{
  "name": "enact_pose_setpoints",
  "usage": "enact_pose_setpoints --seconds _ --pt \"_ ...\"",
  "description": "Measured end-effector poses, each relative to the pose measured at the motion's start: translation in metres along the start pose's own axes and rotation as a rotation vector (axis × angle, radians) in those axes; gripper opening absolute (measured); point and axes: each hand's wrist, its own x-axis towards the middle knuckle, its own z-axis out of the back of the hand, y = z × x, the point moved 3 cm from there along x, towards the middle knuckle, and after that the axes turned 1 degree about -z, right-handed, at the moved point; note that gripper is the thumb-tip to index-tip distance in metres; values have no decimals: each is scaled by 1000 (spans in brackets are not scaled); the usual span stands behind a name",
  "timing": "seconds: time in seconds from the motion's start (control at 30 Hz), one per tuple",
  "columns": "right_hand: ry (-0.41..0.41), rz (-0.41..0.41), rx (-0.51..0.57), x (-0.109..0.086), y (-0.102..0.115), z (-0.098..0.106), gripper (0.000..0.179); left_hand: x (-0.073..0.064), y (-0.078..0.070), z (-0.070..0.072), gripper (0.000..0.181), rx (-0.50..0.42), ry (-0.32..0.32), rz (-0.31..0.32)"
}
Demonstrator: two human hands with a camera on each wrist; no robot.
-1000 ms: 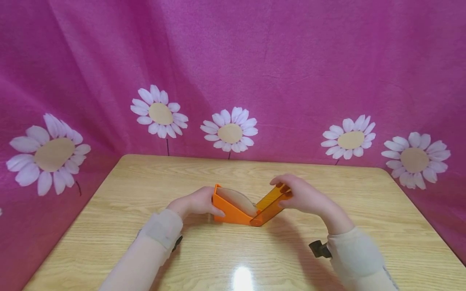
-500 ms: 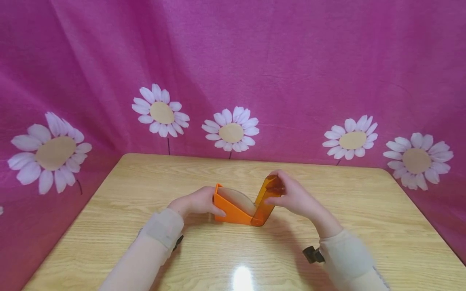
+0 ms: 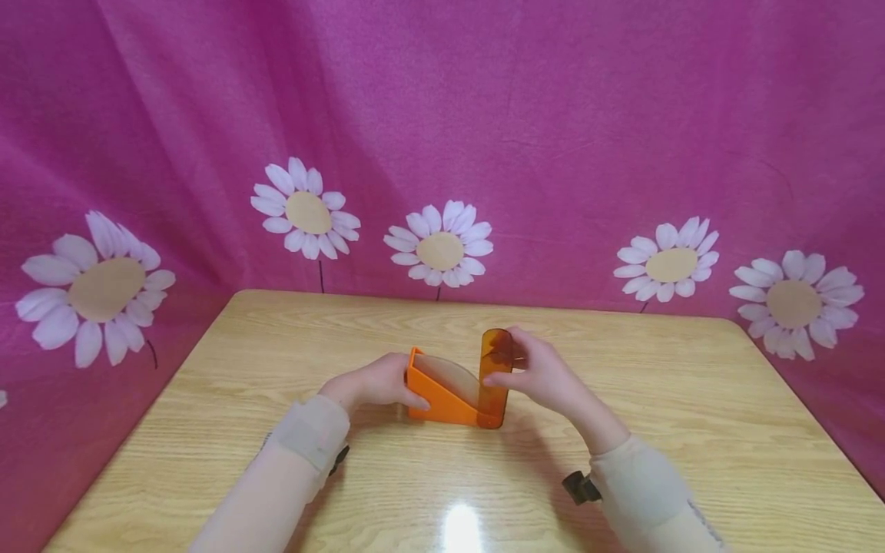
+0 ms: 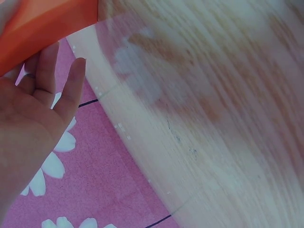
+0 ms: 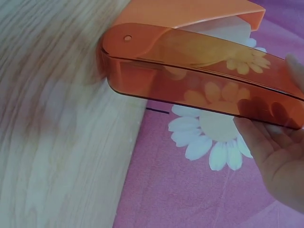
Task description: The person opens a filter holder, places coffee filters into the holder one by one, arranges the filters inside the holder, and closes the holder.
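Hinged translucent orange plastic lid (image 3: 495, 369) upright, pinched by right hand (image 3: 535, 376). Opaque orange base (image 3: 435, 399) steadied at 9 o'clock by left hand (image 3: 373, 384), fingers relaxed. Recommend: swing gently, hold base firm.

A box (image 3: 442, 399) stood on the worktop (image 3: 622, 430) near its middle, its hinged lid (image 3: 495, 376) upright at the right end. The left hand (image 3: 376, 382) lay against the box's left end, the right hand (image 3: 535, 375) right of the lid. A curtain (image 3: 553, 115) hung behind.
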Motion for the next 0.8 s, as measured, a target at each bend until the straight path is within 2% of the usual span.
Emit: enact_pose_setpoints --seconds 0.23,0.8 --pt "15 -32 10 4 1 -8 42 -1 0 0 37 2 -4 4" --pt "12 -6 -11 9 12 -26 43 -1 -1 0 37 -6 10 -25"
